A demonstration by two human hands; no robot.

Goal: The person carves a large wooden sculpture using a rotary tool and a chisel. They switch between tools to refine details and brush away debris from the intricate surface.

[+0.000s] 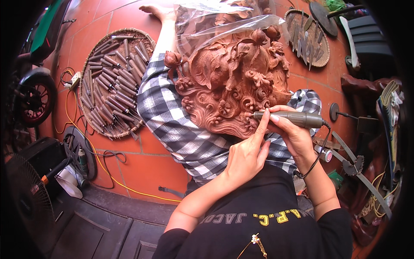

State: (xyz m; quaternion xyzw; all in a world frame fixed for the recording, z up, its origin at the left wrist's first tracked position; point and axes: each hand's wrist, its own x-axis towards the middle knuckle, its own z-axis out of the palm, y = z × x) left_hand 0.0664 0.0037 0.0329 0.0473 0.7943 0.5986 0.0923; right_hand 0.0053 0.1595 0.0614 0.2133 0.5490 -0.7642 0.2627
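A reddish-brown wood carving [215, 82], thick with flowers, swirls and a small figure, lies between my legs in checked trousers. My right hand [295, 136] is wrapped round an olive-grey rotary carving tool [297, 118], which lies almost level with its nose pointing left. The tool's tip reaches the carving's lower right edge; its bit is too small to make out. My left hand [248, 157] comes up beside it, index finger stretched to the tool's nose and thumb apart. Its other fingers are partly bent. A clear plastic sheet [228, 26] covers the carving's far part.
On the left a round woven tray [144, 39] holds several wooden-handled chisels. Another tray [325, 56] at the far right bears flat blades. A yellow cord [110, 172] crosses the tiled floor [159, 172]. A fan [28, 190] stands at lower left, a motorbike wheel [36, 97] above it.
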